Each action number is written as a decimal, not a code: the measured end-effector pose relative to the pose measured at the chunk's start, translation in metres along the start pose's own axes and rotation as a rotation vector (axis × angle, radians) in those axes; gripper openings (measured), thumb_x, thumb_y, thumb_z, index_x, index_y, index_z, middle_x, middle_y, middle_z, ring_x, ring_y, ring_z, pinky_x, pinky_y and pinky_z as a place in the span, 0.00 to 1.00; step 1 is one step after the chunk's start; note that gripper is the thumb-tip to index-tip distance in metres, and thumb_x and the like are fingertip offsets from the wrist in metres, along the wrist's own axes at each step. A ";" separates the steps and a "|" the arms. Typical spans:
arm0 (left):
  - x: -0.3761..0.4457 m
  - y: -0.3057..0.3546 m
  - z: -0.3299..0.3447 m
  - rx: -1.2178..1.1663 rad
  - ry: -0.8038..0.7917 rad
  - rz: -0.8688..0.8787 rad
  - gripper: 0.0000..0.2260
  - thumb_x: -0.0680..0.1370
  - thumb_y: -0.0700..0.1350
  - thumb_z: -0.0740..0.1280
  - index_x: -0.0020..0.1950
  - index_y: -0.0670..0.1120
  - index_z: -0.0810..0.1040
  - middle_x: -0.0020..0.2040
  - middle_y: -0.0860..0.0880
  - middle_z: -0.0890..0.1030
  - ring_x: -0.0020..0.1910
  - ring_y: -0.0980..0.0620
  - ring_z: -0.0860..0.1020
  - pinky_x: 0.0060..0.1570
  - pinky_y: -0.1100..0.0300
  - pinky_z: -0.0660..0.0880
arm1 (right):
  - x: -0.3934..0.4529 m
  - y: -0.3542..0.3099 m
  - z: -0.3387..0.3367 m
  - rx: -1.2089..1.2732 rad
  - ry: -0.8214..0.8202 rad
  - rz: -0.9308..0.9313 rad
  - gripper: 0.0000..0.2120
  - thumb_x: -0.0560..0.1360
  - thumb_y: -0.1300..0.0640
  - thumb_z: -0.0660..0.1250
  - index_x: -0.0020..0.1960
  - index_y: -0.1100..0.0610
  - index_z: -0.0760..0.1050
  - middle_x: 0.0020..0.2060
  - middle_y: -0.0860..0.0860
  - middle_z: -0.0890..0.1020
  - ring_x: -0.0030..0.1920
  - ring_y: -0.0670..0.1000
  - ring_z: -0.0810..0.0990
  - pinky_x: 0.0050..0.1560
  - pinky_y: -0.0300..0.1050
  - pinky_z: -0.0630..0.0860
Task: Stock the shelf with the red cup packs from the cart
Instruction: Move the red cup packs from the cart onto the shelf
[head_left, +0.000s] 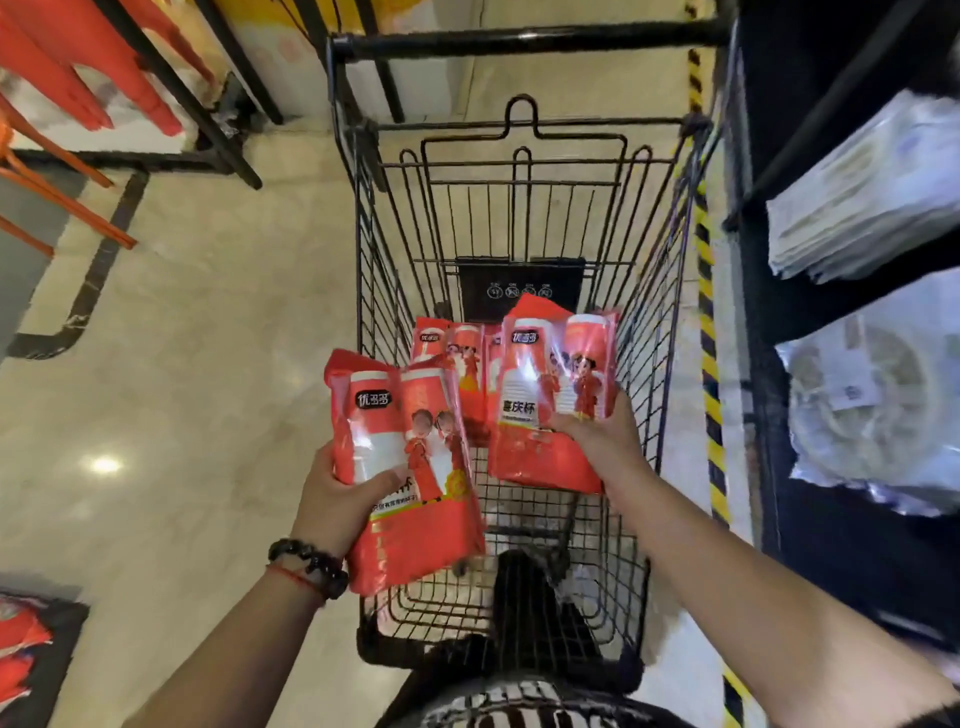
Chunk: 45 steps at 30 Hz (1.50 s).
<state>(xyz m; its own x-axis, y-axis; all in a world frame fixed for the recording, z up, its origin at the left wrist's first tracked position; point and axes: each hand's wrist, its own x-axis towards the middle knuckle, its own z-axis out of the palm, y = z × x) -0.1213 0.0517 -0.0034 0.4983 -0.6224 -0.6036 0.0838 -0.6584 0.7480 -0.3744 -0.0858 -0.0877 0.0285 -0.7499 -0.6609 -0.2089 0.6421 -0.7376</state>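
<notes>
— Over the cart (670, 270), what are the hands doing?

— Each one grips a red cup pack. The left hand (337, 499) has its fingers curled round the lower left side of the left pack (410, 467), thumb lying across the front near the printed label. That pack is held upright and slightly tilted, above the near left corner of the basket.

— And the other?

— The right hand (597, 436) pinches the right pack (556, 400) at its lower right part, thumb on the front, the other fingers hidden behind. It hangs over the inside of the basket, near the right wall.

— Are the two packs touching?

— Close, side by side; I cannot tell whether the edges meet.

— Anything left in the basket?

— More red packs (457, 364) show between and behind the two held ones, lower down in the cart. How many, I cannot tell.

— What is on the wrist?

— A dark bead bracelet (311, 564) and a thin red string on the left one.

— Around the cart?

— A dark shelf (810, 306) stands just to the right, carrying clear bags of pale disposable plates (862, 202) on two levels. A yellow and black striped strip (709, 332) runs along the floor between cart and shelf. On the far left are orange chair legs (57, 192) on the glossy pale floor
</notes>
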 end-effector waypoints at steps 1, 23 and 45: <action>-0.002 0.001 0.002 0.013 -0.005 0.027 0.25 0.63 0.43 0.82 0.56 0.49 0.76 0.47 0.49 0.85 0.44 0.49 0.85 0.46 0.46 0.81 | -0.013 -0.002 -0.009 0.013 0.018 -0.019 0.38 0.63 0.50 0.82 0.65 0.42 0.64 0.59 0.46 0.78 0.53 0.48 0.80 0.50 0.48 0.80; -0.113 -0.055 0.020 0.070 -0.686 0.184 0.38 0.53 0.51 0.80 0.62 0.49 0.77 0.51 0.44 0.86 0.47 0.41 0.84 0.45 0.45 0.81 | -0.340 0.162 -0.098 0.404 0.523 -0.250 0.33 0.63 0.72 0.78 0.63 0.55 0.72 0.51 0.54 0.86 0.48 0.51 0.86 0.45 0.45 0.81; -0.482 -0.237 0.148 0.439 -1.503 0.273 0.37 0.52 0.51 0.84 0.59 0.43 0.78 0.50 0.40 0.85 0.45 0.41 0.84 0.45 0.46 0.82 | -0.751 0.463 -0.146 0.752 1.343 -0.208 0.36 0.62 0.74 0.79 0.64 0.52 0.72 0.46 0.43 0.87 0.47 0.46 0.86 0.41 0.36 0.79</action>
<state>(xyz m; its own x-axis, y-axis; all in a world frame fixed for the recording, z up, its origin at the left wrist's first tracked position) -0.5090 0.4446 0.0691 -0.8362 -0.3952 -0.3802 -0.2388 -0.3618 0.9012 -0.6354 0.7509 0.0876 -0.9581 -0.1558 -0.2403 0.2208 0.1326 -0.9663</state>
